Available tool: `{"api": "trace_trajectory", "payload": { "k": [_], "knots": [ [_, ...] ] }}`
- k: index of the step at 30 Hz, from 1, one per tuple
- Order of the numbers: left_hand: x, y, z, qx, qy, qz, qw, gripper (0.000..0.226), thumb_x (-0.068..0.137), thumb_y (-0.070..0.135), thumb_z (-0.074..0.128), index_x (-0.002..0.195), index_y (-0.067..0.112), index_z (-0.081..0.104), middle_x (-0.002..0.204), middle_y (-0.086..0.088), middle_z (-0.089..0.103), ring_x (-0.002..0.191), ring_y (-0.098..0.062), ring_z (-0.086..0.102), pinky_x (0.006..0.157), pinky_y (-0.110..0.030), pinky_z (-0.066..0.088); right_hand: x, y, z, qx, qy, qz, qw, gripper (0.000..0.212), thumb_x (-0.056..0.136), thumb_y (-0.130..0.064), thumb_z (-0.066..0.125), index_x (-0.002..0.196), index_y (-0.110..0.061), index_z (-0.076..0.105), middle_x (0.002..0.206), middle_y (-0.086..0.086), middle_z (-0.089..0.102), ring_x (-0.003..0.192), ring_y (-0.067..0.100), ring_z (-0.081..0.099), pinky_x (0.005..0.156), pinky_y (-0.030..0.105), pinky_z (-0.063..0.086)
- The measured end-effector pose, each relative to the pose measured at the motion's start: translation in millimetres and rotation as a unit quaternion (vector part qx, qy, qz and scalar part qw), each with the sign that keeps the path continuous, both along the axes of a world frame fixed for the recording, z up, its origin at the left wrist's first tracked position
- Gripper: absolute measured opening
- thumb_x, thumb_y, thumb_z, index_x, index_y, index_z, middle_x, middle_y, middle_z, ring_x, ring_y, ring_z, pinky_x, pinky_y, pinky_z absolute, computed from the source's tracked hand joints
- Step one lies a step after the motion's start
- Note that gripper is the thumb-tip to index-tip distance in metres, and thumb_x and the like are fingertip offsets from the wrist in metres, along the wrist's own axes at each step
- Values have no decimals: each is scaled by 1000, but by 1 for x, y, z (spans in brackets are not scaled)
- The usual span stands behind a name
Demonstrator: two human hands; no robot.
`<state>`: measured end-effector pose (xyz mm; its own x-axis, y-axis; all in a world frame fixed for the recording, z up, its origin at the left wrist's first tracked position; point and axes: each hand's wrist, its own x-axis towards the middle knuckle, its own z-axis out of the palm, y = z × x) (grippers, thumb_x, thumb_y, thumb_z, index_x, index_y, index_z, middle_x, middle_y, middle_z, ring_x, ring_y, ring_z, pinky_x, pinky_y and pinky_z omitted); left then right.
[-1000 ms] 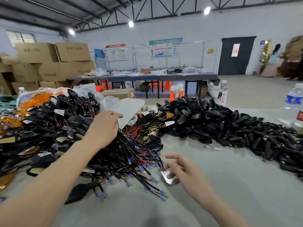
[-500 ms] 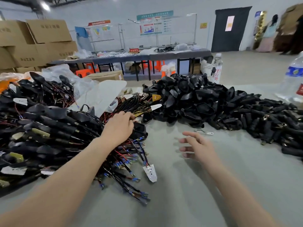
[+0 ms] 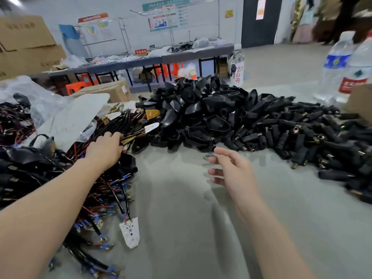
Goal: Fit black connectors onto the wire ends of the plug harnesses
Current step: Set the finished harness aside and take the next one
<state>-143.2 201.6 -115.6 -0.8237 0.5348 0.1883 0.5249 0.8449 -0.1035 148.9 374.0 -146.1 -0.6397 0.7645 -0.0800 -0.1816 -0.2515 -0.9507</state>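
A tangled heap of plug harnesses (image 3: 60, 178) with black cables, red wires and blue-sleeved terminals fills the table's left side. My left hand (image 3: 104, 151) reaches into it, its fingers curled around a bundle of black cables near the heap's far edge. A white harness plate (image 3: 129, 231) lies at the heap's front. A big pile of black connectors and plug shells (image 3: 251, 125) spreads across the middle and right. My right hand (image 3: 231, 170) hovers over the bare table with relaxed fingers and holds nothing. A small metal clip (image 3: 210, 156) lies just beyond its fingertips.
Two water bottles (image 3: 340, 65) stand at the far right, beside a cardboard corner (image 3: 360, 101). White plastic sheeting (image 3: 72, 117) lies behind the harness heap. The grey table surface (image 3: 191, 228) shows between my arms. Further off are a cardboard box, workbenches and stacked cartons.
My left hand moved from the heap's left toward its far right edge and closed on cables. My right hand let go of the white plate and rose toward the connector pile.
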Motion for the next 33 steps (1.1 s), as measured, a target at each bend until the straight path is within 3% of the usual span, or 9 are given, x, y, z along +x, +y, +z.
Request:
{"api": "trace_trajectory", "payload": {
  "k": [6,10,12,18,21,24,28,30,33],
  "knots": [
    [3,-4,-2,-10,-65,51,997,37,102,20,44,137,7,43,132,-24,55,121,-43,52,99,-53,45,2,-3,-7,1,-21,8,1000,27,98,-9,43,102,-24,64,86,-1,68,60,11,61,53,24,49],
    [11,-6,-1,-7,-64,107,992,41,100,16,44,141,9,39,140,-26,32,129,-46,38,104,-55,39,8,-1,-7,-6,-19,1,1000,28,98,-9,44,100,-25,67,84,-3,69,60,10,62,52,22,50],
    [11,-8,-2,-18,-59,107,992,40,100,16,44,140,10,42,141,-22,32,130,-44,36,104,-53,39,10,1,-6,-15,-16,-3,1000,28,98,-9,44,99,-25,68,85,-2,69,59,9,62,52,21,50],
    [12,-12,-1,21,-24,84,996,26,101,19,46,126,12,52,128,-18,45,122,-38,45,95,-50,44,8,-1,-6,-5,-23,-1,1000,27,98,-10,43,101,-24,66,86,-1,69,64,11,62,56,24,50],
    [23,-5,15,159,52,20,986,19,102,18,45,116,8,51,114,-19,57,107,-40,54,78,-49,45,7,-1,-6,8,-28,-4,1000,27,99,-10,44,101,-24,67,84,-2,68,64,12,61,59,26,52],
    [42,14,58,317,102,-79,940,14,103,24,44,112,13,46,94,-5,59,82,-30,56,69,-41,43,8,-2,-7,11,-30,-6,999,27,98,-9,43,100,-24,66,83,-2,68,64,13,61,58,27,53],
    [77,32,132,542,90,-120,827,25,101,32,47,118,15,54,99,5,63,84,-10,58,74,-22,45,10,-5,-5,27,-51,-10,998,30,97,-10,42,100,-26,67,82,-5,69,62,10,63,55,23,55],
    [97,31,148,642,30,-115,758,23,101,30,47,112,13,58,89,4,66,70,-7,59,67,-25,48,12,-4,-3,33,-56,-16,998,29,98,-9,42,101,-24,67,81,-5,68,60,8,63,54,21,54],
    [133,19,123,747,-136,-92,644,17,103,23,46,96,13,58,71,7,66,50,-4,54,51,-22,49,14,-6,-2,30,-59,-23,998,28,99,-9,43,102,-23,67,83,-3,68,59,7,62,52,18,53]
  ]
}}
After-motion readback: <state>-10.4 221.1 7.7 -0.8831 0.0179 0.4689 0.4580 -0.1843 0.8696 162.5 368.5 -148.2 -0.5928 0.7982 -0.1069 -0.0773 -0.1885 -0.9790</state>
